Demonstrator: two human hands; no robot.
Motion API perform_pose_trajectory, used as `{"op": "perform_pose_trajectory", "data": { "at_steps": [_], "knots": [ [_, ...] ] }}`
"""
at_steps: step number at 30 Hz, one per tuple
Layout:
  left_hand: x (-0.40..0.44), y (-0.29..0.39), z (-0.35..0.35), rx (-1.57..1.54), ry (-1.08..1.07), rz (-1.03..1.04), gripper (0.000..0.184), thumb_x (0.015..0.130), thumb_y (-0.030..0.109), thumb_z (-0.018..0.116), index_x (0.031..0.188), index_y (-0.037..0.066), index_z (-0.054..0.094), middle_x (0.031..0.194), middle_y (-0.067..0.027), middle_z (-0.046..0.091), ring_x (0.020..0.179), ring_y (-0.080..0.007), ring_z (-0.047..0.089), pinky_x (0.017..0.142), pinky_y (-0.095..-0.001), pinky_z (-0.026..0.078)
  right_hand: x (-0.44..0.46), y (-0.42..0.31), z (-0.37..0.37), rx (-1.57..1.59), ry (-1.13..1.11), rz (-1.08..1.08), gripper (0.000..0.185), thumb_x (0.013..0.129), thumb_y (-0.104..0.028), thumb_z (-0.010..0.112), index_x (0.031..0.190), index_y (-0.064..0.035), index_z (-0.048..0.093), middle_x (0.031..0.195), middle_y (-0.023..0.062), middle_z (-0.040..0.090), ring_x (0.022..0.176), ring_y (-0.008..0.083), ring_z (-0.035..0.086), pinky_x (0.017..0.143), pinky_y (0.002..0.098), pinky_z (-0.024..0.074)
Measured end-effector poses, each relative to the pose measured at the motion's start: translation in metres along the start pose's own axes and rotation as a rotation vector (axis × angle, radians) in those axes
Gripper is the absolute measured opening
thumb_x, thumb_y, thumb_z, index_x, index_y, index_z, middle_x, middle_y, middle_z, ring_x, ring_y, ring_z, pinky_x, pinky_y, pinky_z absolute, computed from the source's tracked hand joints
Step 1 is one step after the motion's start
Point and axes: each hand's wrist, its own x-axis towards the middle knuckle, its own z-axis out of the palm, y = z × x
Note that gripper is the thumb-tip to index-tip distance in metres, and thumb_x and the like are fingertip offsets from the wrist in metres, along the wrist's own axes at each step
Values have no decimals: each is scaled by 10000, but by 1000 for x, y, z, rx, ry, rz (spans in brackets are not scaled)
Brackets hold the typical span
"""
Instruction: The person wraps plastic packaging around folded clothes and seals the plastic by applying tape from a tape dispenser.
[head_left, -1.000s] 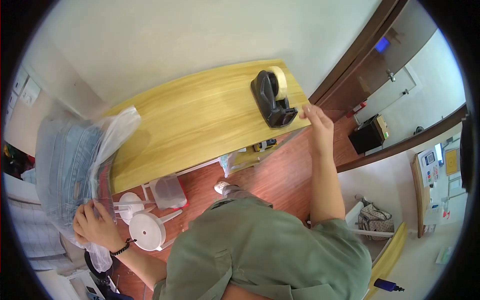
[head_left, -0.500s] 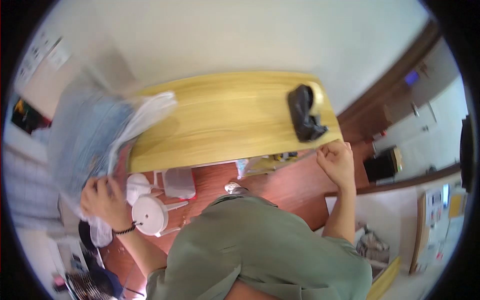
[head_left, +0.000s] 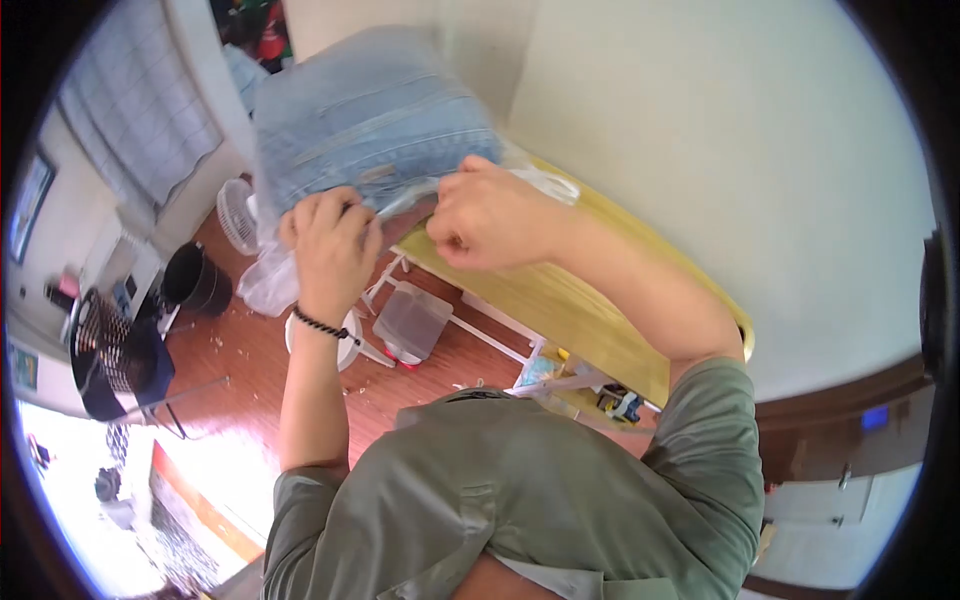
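A large clear plastic bag (head_left: 548, 184) holds folded blue denim clothing (head_left: 390, 128), and it stands at the far left end of the wood-look table (head_left: 620, 270). My left hand (head_left: 335, 245) has its curled fingers closed on the near left edge of the bag. Just right of it, my right hand (head_left: 490, 215) forms a fist at the bag's near right edge, closed on the plastic. A white handle-like end of the plastic sticks out beyond the right wrist. My right forearm covers part of the tabletop.
Under the table are a clear lidded box (head_left: 412, 320) and a low shelf with small items. A white stool (head_left: 310, 340) stands left of the box. Further left are a white fan (head_left: 238, 215), a black bin (head_left: 197, 278) and a dark basket (head_left: 110, 355).
My view has turned left toward the bag. My right hand has come from the table's right side to the bag and closed on it. My left hand remains on the bag.
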Motion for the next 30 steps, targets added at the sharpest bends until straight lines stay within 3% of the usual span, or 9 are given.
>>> {"op": "perform_pose_trajectory", "data": {
  "at_steps": [6,18,24,27,30],
  "knots": [
    [-1,-2,1,-36,41,-13,117,710,142,745,788,116,662,1000,4,616,1000,-240,539,875,-419,339,46,22,17,-214,-111,-134,135,739,-176,713,635,-145,633,656,-3,604,766,201,569,786,349,384],
    [-1,3,2,-10,20,-42,119,705,134,750,777,117,657,991,9,611,978,-230,529,883,-408,342,55,36,25,-549,209,-273,192,677,-307,780,662,-163,654,658,-34,625,777,171,571,766,357,389],
    [-2,1,7,-8,-5,-35,126,710,143,754,803,114,674,996,3,613,975,-238,532,888,-420,356,95,48,-18,-538,-138,-22,291,681,-414,799,699,-148,683,687,5,663,703,207,626,800,353,392],
    [-6,-1,-1,4,-6,28,151,711,174,771,816,118,678,993,-25,608,1027,-259,539,906,-438,369,98,65,-20,-191,-60,118,328,742,-422,791,711,-116,677,682,58,655,643,229,604,748,362,416],
    [-24,15,-55,190,130,-44,281,700,248,820,909,109,695,1017,-51,626,1091,-267,548,948,-437,394,83,66,-42,169,279,579,328,807,-354,785,707,-78,637,645,42,610,608,167,547,639,329,412]
  ]
}}
